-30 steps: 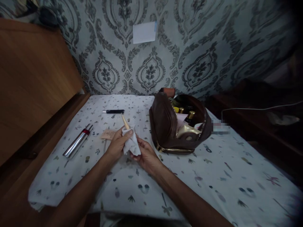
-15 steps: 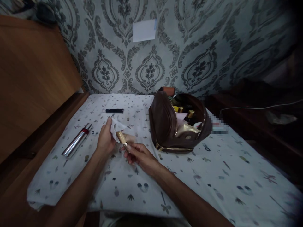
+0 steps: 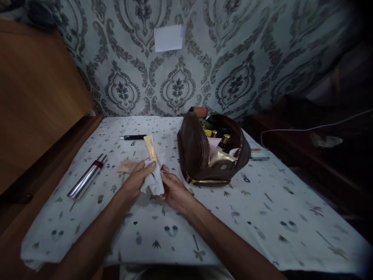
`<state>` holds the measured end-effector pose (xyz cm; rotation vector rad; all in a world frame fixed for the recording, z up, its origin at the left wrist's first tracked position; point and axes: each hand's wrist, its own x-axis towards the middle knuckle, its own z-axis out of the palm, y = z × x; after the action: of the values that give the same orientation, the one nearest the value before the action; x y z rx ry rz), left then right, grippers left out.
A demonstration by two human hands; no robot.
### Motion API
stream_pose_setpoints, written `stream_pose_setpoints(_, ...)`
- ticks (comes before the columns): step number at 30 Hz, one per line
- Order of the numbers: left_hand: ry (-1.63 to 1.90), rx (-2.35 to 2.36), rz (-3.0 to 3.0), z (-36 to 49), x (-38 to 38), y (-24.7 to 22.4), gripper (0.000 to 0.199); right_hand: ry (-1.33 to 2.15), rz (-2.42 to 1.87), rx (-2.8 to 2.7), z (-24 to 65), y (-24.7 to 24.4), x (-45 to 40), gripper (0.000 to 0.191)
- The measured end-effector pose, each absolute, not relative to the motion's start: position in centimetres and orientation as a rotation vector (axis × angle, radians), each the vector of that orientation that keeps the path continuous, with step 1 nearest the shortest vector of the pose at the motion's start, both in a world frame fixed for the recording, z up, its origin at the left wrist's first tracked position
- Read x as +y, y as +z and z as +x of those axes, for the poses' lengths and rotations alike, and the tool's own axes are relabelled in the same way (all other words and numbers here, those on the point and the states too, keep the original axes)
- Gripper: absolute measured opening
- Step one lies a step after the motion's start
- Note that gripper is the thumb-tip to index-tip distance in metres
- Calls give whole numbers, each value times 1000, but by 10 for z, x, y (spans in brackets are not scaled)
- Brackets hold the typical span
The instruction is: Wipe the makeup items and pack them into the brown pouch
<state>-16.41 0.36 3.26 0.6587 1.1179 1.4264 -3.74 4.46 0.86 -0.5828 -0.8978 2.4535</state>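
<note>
A small cream-coloured cosmetic tube (image 3: 150,147) points up from between my hands, its flat crimped end on top and its lower part hidden under a white wipe (image 3: 153,182). My left hand (image 3: 134,182) is closed, thumb pressing the wipe against the tube. On the other side, my right hand (image 3: 175,190) pinches the wipe's edge; some of its fingers are hidden behind the cloth. Beside my left hand, a flat beige tube or packet (image 3: 127,166) lies on the patterned cloth, partly covered by the fingers.
An unzipped brown cosmetic bag (image 3: 194,149) with several bottles and packets stands right of my hands. A black pen-like stick (image 3: 134,137) and a silver tube with a red band (image 3: 87,177) lie on the left of the cloth-covered table (image 3: 221,229). A wooden panel (image 3: 40,97) borders the left.
The cream tube has turned so its flat end points up, and the wipe now wraps its lower part. My hands have come together. The view has shifted slightly right.
</note>
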Motion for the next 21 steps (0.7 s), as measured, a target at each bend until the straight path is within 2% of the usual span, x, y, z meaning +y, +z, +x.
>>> stream_pose_setpoints(4, 1466, 1193, 709, -166, 2, 34, 52, 2333, -627, -1121, -37, 5, 47, 57)
stream_pose_setpoints(8, 1469, 1381, 944, -177, -1, 38, 45, 1943, -683, -1382, -31, 6, 52, 50)
stream_pose_setpoints(11, 1317, 1452, 1169, -185, -3, 45, 42, 1730, -682, -1392, -24, 14, 54, 42)
stream_pose_setpoints(16, 1010, 1595, 1650, -182, -3, 56, 31, 1623, -678, -1397, -18, 27, 53, 49)
stream_pose_setpoints(21, 846, 1669, 1977, -171, -1, 49, 30, 1443, -749, -1446, -19, 25, 52, 30)
